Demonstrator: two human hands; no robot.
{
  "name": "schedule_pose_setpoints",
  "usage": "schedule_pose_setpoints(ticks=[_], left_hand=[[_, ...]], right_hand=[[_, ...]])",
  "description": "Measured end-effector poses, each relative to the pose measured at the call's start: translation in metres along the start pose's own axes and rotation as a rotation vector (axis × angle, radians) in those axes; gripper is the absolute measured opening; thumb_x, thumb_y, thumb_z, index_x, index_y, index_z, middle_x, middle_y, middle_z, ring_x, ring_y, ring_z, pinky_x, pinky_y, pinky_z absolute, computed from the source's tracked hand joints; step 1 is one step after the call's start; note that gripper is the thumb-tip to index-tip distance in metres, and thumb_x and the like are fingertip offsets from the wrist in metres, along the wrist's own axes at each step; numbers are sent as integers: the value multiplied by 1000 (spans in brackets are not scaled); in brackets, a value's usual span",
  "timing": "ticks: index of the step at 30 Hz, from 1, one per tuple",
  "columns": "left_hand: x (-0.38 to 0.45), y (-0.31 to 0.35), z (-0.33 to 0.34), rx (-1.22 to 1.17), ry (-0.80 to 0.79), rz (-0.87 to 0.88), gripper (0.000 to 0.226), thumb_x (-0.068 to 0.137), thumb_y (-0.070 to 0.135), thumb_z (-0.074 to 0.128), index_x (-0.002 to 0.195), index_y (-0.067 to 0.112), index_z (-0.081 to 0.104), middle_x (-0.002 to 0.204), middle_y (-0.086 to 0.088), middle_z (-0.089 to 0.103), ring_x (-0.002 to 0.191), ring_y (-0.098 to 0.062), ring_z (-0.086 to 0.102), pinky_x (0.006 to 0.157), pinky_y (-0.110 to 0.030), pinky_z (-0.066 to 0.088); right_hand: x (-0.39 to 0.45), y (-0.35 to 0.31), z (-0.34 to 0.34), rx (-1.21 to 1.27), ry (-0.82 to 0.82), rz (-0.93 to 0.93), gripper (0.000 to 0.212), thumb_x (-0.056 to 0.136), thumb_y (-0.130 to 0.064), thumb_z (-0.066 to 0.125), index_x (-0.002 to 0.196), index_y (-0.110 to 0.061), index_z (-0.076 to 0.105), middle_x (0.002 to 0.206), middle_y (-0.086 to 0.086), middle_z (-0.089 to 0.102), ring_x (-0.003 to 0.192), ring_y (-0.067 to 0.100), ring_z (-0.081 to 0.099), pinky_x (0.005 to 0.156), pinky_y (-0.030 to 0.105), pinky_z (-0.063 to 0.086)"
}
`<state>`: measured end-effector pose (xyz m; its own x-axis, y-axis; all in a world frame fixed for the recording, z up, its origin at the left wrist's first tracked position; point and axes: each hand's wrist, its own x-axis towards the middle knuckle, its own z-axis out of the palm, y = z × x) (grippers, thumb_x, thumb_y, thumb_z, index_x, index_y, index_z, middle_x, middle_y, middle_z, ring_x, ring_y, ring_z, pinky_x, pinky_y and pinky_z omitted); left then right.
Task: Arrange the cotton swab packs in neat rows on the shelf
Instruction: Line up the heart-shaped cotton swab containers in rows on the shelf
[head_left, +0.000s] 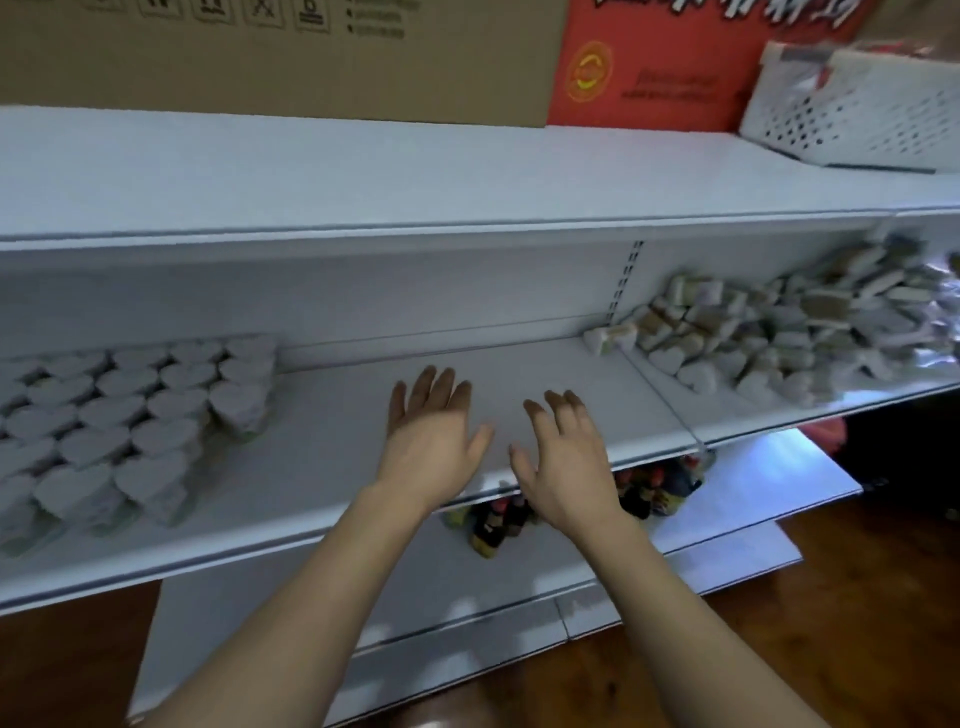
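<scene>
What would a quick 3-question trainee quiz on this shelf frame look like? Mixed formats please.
1. True or false: the left hand grips a cotton swab pack.
2. The loose pile of packs lies on which side of the middle shelf? A) left B) right C) centre
3. Fill in: the packs in neat rows have ____-shaped tops.

Key: 1 false, both it and the right hand are open and hold nothing; 2 B; 3 heart.
</scene>
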<state>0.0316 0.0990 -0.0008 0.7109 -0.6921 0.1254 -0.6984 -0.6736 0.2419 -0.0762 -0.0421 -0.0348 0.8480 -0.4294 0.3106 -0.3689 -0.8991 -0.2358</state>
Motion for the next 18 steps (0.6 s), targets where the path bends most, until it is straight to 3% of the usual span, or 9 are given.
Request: schedule_pose_setpoints(ticks=[3,9,18], left_hand=[[9,65,19,-29,-10,27,65,103,52,35,157,17,28,167,-7,19,155,-25,9,125,-48,2],[33,159,46,-71,-60,78,63,104,50,35,157,18,25,167,-6,17,154,-25,6,124,-46,1],[104,183,85,-45,-86,-32,64,103,53,34,157,20,27,166,-5,21,154,-24,11,125,-44,5]], right_hand=[[-12,68,-23,4,-9,64,62,89,-44,46,140,-9,53,147,19,47,142,39,34,113,51,34],[-15,171,-48,16,57,120,55,87,-37,54,131,-4,60,132,20,58,130,43,46,109,51,41],[57,217,-31,-7,-8,31,52,85,-26,62,132,-4,57,127,18,59,124,41,50,100,50,47]])
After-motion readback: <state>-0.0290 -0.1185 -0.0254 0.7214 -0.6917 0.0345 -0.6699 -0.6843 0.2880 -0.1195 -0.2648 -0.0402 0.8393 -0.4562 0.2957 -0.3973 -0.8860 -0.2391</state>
